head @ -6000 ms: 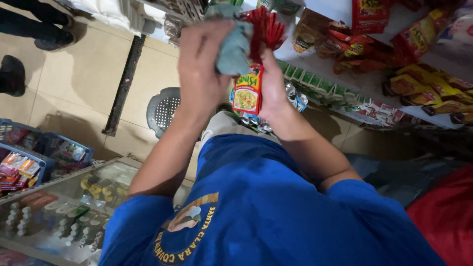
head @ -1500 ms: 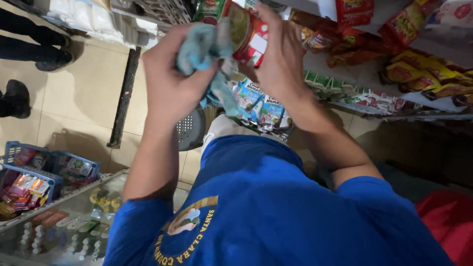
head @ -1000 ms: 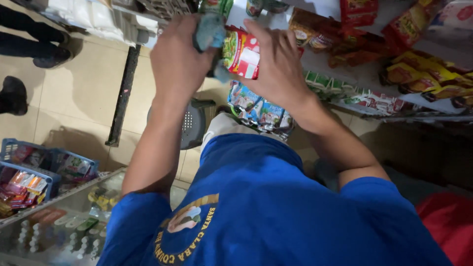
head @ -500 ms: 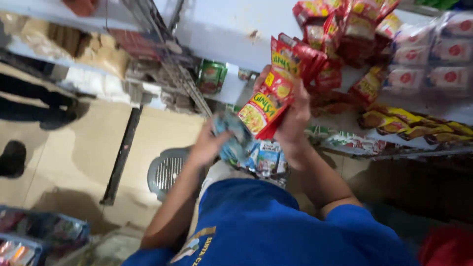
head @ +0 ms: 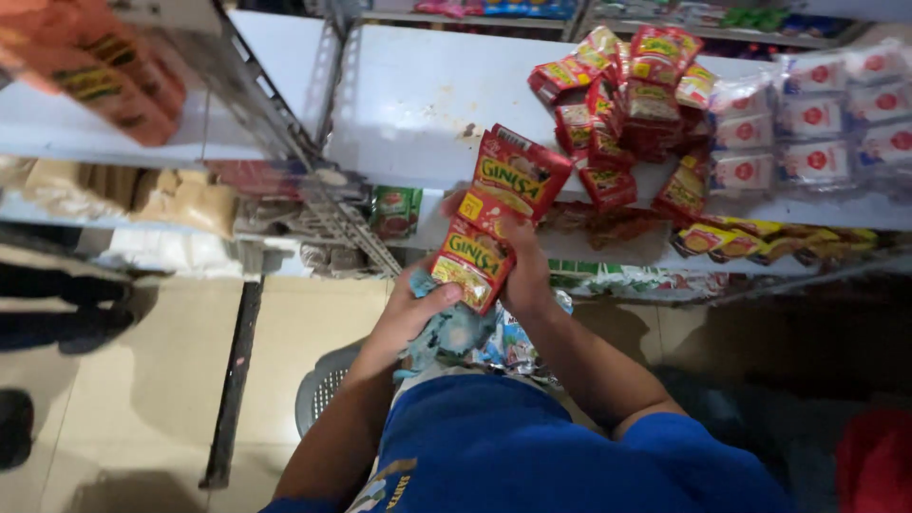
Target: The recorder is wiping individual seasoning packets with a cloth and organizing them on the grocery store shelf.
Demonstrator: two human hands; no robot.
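Note:
My right hand (head: 525,275) grips a strip of red and yellow sachets (head: 494,214), lifted toward the white shelf (head: 418,104). My left hand (head: 410,312) holds a crumpled light blue cloth (head: 454,331) against the lowest sachet of the strip. A pile of matching red sachets (head: 632,100) lies on the shelf just beyond, up and to the right of my hands. Both my forearms and my blue shirt fill the lower middle.
White packets with red dots (head: 836,123) sit at the shelf's right end. Yellow and green packets (head: 760,242) line the lower shelf. A metal rack post (head: 313,180) slants at left, orange packets (head: 104,66) top left. A grey plastic stool (head: 323,389) stands on the tiled floor below.
My view has tilted up from my lap and the floor to the shelf. My hands have risen with the sachet strip and cloth toward the shelf.

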